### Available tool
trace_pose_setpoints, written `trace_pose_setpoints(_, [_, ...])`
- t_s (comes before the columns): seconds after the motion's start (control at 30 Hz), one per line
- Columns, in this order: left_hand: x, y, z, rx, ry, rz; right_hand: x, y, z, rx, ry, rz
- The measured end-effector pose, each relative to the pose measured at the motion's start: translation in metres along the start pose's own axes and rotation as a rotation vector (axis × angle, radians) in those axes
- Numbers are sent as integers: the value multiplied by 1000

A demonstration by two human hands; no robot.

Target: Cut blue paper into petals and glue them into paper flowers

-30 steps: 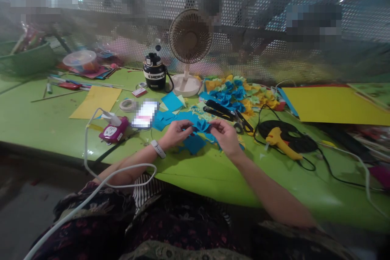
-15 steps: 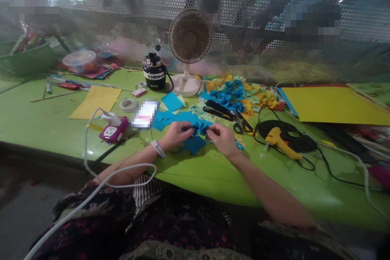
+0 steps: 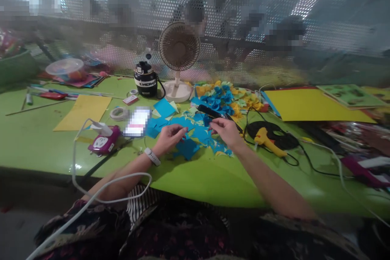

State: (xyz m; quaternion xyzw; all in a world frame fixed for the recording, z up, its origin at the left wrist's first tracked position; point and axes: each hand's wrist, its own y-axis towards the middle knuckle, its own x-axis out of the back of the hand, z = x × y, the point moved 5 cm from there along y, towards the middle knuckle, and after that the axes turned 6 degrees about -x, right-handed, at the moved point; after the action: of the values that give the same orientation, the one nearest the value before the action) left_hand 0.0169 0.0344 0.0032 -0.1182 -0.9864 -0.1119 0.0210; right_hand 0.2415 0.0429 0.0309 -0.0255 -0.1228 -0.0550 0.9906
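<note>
My left hand (image 3: 168, 137) hovers with its fingers curled over loose blue paper cut-outs (image 3: 186, 148) on the green table (image 3: 198, 178); I cannot see what, if anything, is in it. My right hand (image 3: 226, 131) is a little to the right, pinching a small folded blue paper piece (image 3: 207, 121) at its fingertips. That piece sits right beside a black stapler (image 3: 210, 111). A white watch is on my left wrist.
A pile of blue, yellow and green paper flowers (image 3: 225, 95) lies behind the stapler. A yellow glue gun (image 3: 267, 140) with black cord sits to the right, with a yellow sheet (image 3: 313, 103) beyond. A fan (image 3: 179, 48), black jug (image 3: 145, 83), phone (image 3: 136, 122), tape roll (image 3: 119, 112) and pink charger (image 3: 100, 143) stand left.
My hands, joined on the folded blue piece before, have come apart. The right hand carried it up toward the stapler. The camera has turned slightly right.
</note>
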Motion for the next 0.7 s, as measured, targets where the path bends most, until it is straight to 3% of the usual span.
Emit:
trace_pose_setpoints(0.13, [-1, -1, 4, -39, 33, 23, 32, 34, 11, -37, -34, -106])
trace_pose_setpoints(0.23, [-1, -1, 5, -83, 99, 42, 62, 74, 20, -89, -84, -281])
trace_pose_setpoints(0.37, [2, 0, 1, -99, 92, 14, 83, 121, 29, -117, -104, -359])
trace_pose_setpoints(0.5, [15, 4, -11, -120, -24, -143, 78, 130, 19, -153, -152, -360])
trace_pose_setpoints(0.7, [38, 11, -30, -248, -136, -358, 37, 82, 11, -1, -237, -226])
